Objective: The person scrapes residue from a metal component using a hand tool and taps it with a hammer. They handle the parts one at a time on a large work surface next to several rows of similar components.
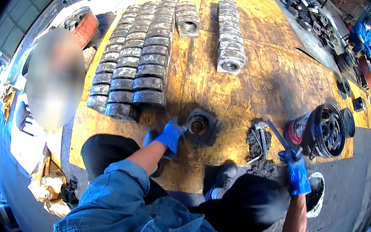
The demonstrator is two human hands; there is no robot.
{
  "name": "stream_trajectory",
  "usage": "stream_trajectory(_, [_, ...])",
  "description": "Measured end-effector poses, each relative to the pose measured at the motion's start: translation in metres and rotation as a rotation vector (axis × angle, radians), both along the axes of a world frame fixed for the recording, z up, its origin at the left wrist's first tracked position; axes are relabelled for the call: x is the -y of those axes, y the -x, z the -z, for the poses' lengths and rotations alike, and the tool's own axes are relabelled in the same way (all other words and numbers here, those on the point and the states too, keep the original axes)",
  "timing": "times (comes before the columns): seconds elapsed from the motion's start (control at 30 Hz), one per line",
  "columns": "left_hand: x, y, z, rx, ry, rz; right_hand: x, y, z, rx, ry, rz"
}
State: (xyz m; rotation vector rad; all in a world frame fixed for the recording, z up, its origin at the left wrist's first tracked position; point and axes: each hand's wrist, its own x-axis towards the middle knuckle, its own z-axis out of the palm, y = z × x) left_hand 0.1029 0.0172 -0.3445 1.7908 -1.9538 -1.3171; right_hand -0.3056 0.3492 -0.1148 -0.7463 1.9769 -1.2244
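My left hand (170, 135), in a blue glove, grips the left edge of a square dark metal block with a round centre hole (201, 126) that lies on the yellow floor (254, 82). My right hand (298, 173), also gloved in blue, holds a long flat dark metal tool (280, 139) that slants up to the left, above a patch of black grime (257, 152). A small metal hand tool (262, 134) lies on that grime. My knees and a black shoe (226, 174) are below the block.
Long rows of grey metal blocks (132, 58) fill the floor at upper left, and a shorter row (230, 35) runs at upper centre. Black ring-shaped parts (327, 129) stand at right beside a white bucket (317, 195). Another person in blue (361, 35) works at far upper right.
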Motion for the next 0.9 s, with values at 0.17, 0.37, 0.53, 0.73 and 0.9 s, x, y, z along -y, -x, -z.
stream_trajectory(0.17, [0.025, -0.02, 0.06, 0.126, 0.048, 0.03, 0.141, 0.027, 0.071, -0.463, -0.286, -0.424])
stream_trajectory(0.37, [0.032, 0.012, 0.07, 0.089, -0.129, 0.255, 0.224, 0.01, 0.094, -0.917, -0.652, -0.836])
stream_trajectory(0.53, [0.076, 0.003, 0.087, 0.083, -0.259, 0.296, 0.254, -0.012, 0.097, -0.885, -0.558, -0.847])
stream_trajectory(0.73, [0.083, 0.052, 0.073, 0.04, -0.464, 0.363, 0.244, 0.005, 0.108, -0.865, -0.502, -0.701])
stream_trajectory(0.9, [0.115, 0.032, 0.081, 0.229, 0.17, 0.942, 0.261, -0.003, 0.105, -0.761, -0.475, -0.624])
